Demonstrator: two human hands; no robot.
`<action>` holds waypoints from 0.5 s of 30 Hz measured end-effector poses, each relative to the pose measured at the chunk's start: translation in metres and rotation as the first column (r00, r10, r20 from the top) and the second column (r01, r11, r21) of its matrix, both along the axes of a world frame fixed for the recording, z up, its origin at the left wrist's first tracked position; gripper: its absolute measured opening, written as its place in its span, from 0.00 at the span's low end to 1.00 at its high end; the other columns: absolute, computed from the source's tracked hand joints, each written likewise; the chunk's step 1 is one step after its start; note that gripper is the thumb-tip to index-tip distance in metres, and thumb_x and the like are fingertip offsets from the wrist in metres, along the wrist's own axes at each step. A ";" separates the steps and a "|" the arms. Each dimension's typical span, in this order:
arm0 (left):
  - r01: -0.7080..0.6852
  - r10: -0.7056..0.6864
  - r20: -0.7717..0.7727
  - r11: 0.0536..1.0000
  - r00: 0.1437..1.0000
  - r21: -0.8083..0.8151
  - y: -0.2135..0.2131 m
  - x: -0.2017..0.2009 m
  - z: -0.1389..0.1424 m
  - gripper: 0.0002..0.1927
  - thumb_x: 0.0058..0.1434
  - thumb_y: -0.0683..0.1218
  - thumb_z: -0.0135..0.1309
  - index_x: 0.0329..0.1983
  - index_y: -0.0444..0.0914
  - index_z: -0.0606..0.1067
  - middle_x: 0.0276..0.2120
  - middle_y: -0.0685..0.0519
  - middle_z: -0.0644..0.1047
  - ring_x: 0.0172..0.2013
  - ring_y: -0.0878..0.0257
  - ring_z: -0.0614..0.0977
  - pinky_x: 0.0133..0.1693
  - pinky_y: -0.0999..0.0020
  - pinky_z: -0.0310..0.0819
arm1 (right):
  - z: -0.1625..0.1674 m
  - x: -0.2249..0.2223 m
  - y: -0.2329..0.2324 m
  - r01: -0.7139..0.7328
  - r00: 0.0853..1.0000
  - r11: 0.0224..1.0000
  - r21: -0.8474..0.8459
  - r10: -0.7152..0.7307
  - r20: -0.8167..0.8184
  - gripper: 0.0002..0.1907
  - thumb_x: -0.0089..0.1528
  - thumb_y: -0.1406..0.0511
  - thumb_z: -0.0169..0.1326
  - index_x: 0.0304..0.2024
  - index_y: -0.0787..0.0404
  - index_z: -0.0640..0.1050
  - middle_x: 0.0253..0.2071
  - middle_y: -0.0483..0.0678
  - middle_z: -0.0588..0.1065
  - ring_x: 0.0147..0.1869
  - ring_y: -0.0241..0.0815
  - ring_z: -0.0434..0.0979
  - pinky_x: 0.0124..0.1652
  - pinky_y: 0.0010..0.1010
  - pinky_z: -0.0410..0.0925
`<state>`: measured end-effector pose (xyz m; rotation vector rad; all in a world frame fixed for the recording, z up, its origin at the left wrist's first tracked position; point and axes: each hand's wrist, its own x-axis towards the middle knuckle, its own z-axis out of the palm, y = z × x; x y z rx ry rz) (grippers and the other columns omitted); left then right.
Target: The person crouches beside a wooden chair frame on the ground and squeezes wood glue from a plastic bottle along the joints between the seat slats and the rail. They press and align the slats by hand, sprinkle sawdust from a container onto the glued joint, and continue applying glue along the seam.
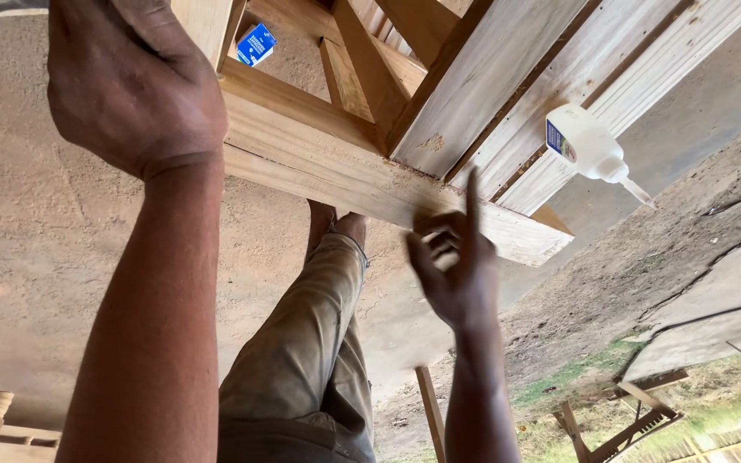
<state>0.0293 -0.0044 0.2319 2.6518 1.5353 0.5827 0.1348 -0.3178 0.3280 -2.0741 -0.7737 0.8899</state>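
Left hand (135, 81): grip clamped on frame (319, 154) rail. Right hand (456, 266): blurred, fingers apart, forefinger at frame's front edge. Glue bottle (589, 146): lying on slats (559, 86).

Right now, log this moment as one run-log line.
left hand: gripping wooden frame | right hand: blurred at plank edge, finger raised | glue bottle: lying on planks

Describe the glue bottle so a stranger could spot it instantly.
Start at the pale wooden frame filling the top of the view. On its slatted boards to the right lies the white glue bottle, alone there: blue label, tapered nozzle pointing lower right.
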 end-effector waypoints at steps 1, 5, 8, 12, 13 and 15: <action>-0.004 0.004 -0.005 1.000 1.000 -0.008 0.001 0.000 0.001 0.33 0.80 0.64 0.20 0.55 0.41 0.75 0.40 0.51 0.84 0.32 0.64 0.88 0.31 0.70 0.87 | -0.002 -0.008 0.002 -0.061 0.998 0.987 -0.149 0.060 -0.014 0.36 0.69 0.62 0.56 0.66 0.84 0.57 0.25 0.48 0.77 0.20 0.32 0.73 0.19 0.23 0.70; 0.010 -0.010 0.020 1.000 1.000 -0.026 0.003 0.002 0.006 0.33 0.81 0.62 0.20 0.55 0.41 0.75 0.39 0.51 0.84 0.32 0.62 0.87 0.31 0.67 0.86 | 0.018 -0.049 -0.018 -0.381 0.871 0.915 -0.129 0.309 -0.382 0.11 0.66 0.61 0.57 0.36 0.62 0.83 0.25 0.47 0.80 0.19 0.34 0.75 0.18 0.26 0.67; 0.030 -0.026 0.052 0.996 0.998 -0.086 0.004 0.005 0.012 0.32 0.81 0.62 0.21 0.57 0.40 0.75 0.37 0.53 0.83 0.31 0.64 0.87 0.31 0.67 0.86 | 0.023 -0.055 -0.036 -0.075 0.945 0.992 0.105 0.104 -0.311 0.05 0.69 0.66 0.56 0.43 0.62 0.80 0.30 0.49 0.80 0.26 0.33 0.79 0.24 0.25 0.73; 0.008 -0.007 0.013 0.999 1.000 -0.038 0.005 0.008 0.019 0.29 0.81 0.60 0.21 0.52 0.41 0.74 0.35 0.53 0.82 0.33 0.61 0.87 0.30 0.64 0.84 | -0.003 -0.025 -0.021 0.070 0.996 0.998 0.008 -0.071 0.059 0.30 0.71 0.64 0.57 0.68 0.73 0.63 0.33 0.49 0.79 0.30 0.37 0.81 0.29 0.29 0.77; 0.014 -0.012 0.019 0.998 1.000 -0.060 0.006 0.008 0.020 0.29 0.81 0.59 0.21 0.50 0.42 0.74 0.34 0.53 0.82 0.32 0.61 0.87 0.30 0.65 0.84 | -0.009 -0.018 -0.012 0.087 0.992 0.995 -0.049 -0.082 0.097 0.37 0.70 0.62 0.57 0.72 0.75 0.56 0.33 0.49 0.79 0.29 0.37 0.81 0.28 0.28 0.77; 0.016 -0.014 0.027 0.996 1.000 -0.092 0.007 0.007 0.020 0.28 0.81 0.60 0.22 0.47 0.42 0.73 0.31 0.54 0.81 0.30 0.62 0.86 0.29 0.65 0.84 | -0.013 -0.010 0.003 -0.049 0.985 0.974 -0.221 0.084 0.151 0.44 0.65 0.59 0.62 0.71 0.78 0.55 0.31 0.50 0.80 0.23 0.38 0.78 0.22 0.29 0.74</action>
